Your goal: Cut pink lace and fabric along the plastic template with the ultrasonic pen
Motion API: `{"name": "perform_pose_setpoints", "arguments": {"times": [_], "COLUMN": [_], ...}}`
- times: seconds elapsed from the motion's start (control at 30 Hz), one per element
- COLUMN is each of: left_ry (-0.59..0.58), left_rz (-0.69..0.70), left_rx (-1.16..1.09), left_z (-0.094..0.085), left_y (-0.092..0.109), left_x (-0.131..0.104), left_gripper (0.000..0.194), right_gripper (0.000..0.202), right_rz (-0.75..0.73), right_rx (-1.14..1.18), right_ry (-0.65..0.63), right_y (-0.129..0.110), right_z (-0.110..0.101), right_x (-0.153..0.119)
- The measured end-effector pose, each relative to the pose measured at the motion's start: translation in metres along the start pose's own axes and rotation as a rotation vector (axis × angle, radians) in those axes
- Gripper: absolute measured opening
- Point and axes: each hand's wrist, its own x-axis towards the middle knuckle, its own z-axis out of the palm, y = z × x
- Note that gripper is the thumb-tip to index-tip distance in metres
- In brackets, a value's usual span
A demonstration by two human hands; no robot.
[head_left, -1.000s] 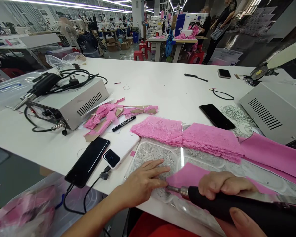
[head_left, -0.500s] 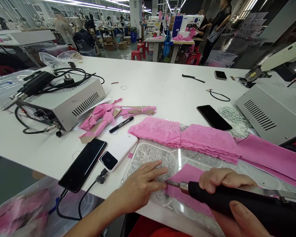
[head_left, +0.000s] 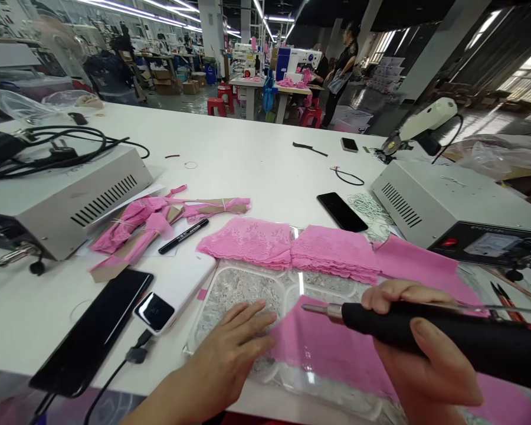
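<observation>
My left hand (head_left: 235,347) lies with fingers stretched out, its fingertips at the left edge of a pink fabric piece (head_left: 331,345). The fabric is spread over a clear tray (head_left: 239,289) with a grey speckled look underneath. My right hand (head_left: 418,336) is wrapped round a black hand tool (head_left: 460,333) with a slim metal tip. The tip points left and appears over the fabric, apart from my left fingers; whether it touches the cloth I cannot tell. Behind lie a left stack of pink lace pieces (head_left: 252,242) and a right stack of pink lace pieces (head_left: 336,251).
Grey metal boxes stand left (head_left: 66,200) and right (head_left: 460,200). A phone (head_left: 91,330) and white power bank (head_left: 181,286) lie left, near a marker (head_left: 183,236) and bundled pink straps (head_left: 137,221). Another phone (head_left: 341,211) lies behind the stacks. People and sewing machines are farther back.
The view has turned right. The tool's tip, earlier by my left fingertips, is now away to their right. More of the pink fabric shows, and my left hand stays at its edge.
</observation>
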Motion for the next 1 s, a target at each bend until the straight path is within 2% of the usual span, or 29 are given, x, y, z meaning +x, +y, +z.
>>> {"name": "perform_pose_setpoints", "arguments": {"times": [0.13,0.27,0.7,0.9,1.0], "left_ry": [-0.043,-0.09,-0.051,0.007,0.017], "left_rz": [0.029,0.043,0.098,0.181,0.233], "left_rx": [0.01,0.028,0.071,0.087,0.117], "left_z": [0.002,0.004,0.006,0.019,0.031], "left_y": [0.002,0.0,-0.002,0.013,0.023], "left_x": [0.01,0.014,0.013,0.039,0.056], "left_gripper": [0.043,0.04,0.042,0.039,0.034], "right_gripper": [0.013,0.014,0.013,0.017,0.017], "right_rz": [-0.066,-0.071,-0.107,-0.162,-0.185], "right_rx": [-0.031,-0.014,-0.008,-0.033,-0.052], "right_ry": [0.081,0.067,0.036,0.202,0.224], "right_y": [0.008,0.014,0.015,-0.004,-0.012], "right_z": [-0.007,-0.005,-0.003,-0.019,-0.032], "right_x": [0.013,0.014,0.018,0.031,0.034]}}
